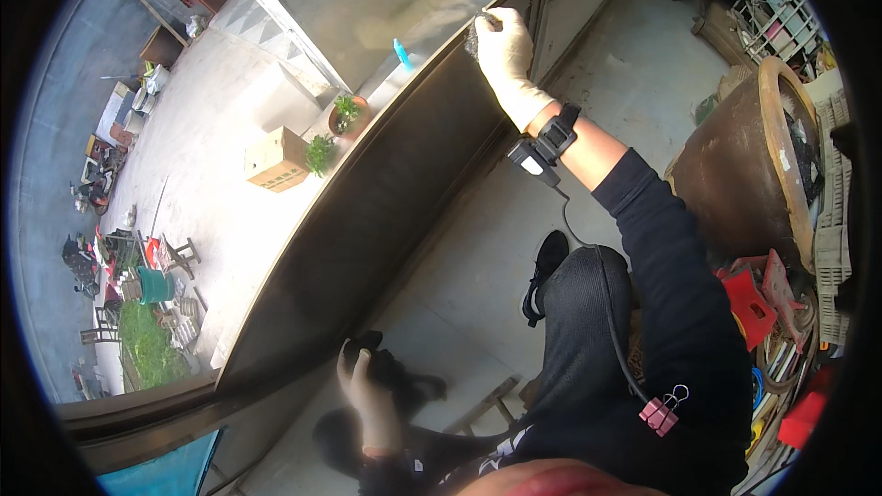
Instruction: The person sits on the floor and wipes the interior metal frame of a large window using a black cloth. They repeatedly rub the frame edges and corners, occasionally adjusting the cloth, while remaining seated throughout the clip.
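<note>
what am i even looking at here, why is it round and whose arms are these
One picture, from a fisheye camera worn on a person's head, looking down; that bends it into a circle. No machine: the arms are the wearer's own. The right hand, in a pale glove, presses a small dark wad to the top of a window frame; a black device is strapped to that wrist. The left hand, low down, grips something dark I cannot identify. Outside on the ledge sit two potted plants and a cardboard box. A big brown jar stands at right.

Right grip (503, 44) raised, pinched shut
</note>
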A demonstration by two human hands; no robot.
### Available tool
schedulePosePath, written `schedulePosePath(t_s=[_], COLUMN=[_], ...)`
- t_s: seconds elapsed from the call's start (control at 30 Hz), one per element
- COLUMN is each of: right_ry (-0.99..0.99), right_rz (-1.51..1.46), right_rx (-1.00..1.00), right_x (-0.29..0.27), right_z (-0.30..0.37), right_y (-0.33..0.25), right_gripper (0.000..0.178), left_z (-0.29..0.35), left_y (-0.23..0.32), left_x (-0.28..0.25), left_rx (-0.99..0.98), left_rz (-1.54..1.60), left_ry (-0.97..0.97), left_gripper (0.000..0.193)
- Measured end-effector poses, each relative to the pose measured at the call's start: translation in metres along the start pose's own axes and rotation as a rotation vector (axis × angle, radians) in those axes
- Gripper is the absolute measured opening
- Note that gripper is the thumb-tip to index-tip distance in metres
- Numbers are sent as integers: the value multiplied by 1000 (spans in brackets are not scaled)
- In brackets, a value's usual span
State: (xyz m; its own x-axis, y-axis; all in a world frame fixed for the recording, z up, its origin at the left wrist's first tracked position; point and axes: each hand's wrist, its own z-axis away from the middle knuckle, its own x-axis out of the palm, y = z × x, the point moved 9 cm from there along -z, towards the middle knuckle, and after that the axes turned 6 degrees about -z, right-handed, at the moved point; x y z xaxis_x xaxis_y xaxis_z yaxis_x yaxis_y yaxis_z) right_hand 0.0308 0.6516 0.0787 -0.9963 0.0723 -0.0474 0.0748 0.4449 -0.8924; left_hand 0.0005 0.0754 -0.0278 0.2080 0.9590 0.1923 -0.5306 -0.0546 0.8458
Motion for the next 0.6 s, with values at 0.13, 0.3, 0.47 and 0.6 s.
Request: schedulePosePath(t_s=[0.13,0.3,0.47,0.6], right_ry=[-429,-375,-54,-29], right_rz=[-151,-144,128,142], right_rx=[144,123,248,441], right_x=[36,31,-2,-15], right_z=[133,129,11,-63], right_y=[-55,-66,-15,10], right_gripper=[20,20,26,29], left_z=[7,18,16,17], left_y=[-4,-4,-7,-6], left_x=[3,-10,-26,-23], left_rx=[13,84,65,37], left_rz=[6,42,62,49], left_ry=[90,50,75,108], left_gripper=[43,47,51,50])
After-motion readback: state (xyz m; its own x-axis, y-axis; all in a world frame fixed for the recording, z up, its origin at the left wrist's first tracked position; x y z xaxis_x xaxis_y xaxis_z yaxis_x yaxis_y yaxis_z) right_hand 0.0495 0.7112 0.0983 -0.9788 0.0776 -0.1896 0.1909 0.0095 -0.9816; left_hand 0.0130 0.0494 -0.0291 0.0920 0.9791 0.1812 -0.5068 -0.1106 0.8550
